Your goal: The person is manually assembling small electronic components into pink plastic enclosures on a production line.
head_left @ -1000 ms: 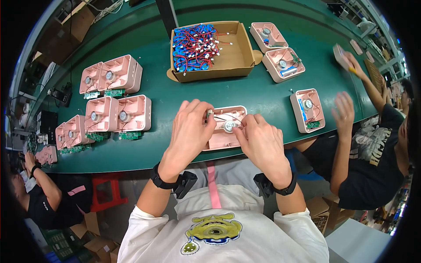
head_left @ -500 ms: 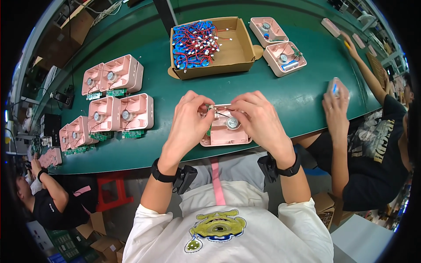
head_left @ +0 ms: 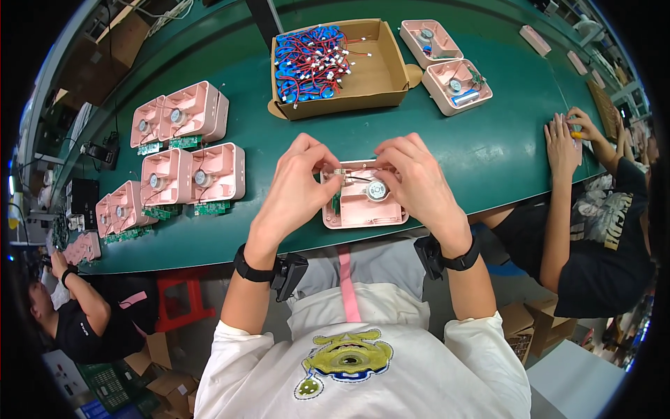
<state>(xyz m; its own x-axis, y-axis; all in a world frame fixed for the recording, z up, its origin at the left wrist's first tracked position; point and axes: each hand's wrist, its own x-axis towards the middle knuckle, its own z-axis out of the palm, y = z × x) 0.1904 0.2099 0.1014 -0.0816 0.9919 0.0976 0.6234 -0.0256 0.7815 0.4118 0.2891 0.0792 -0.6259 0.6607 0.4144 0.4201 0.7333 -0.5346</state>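
A pink plastic housing lies open side up on the bench in front of me, with a round silver speaker inside. My left hand is closed at its left side, thumb and fingertips pinching a small pale connector. Below that thumb shows a strip of green circuit board, mostly hidden by the hand. Over the housing's right side, my right hand is closed, its fingertips pinched at a thin dark wire that stretches between the hands.
An open cardboard box of blue parts with red and black leads stands ahead. Several pink housings with boards hang together at left; two more housings sit at right. Co-workers sit on both sides, one hand resting near the bench's right edge.
My hands stay at the housing, the right fingers shifted slightly. The right co-worker's hands have come together farther right, and the clear-looking object held there has moved with them.
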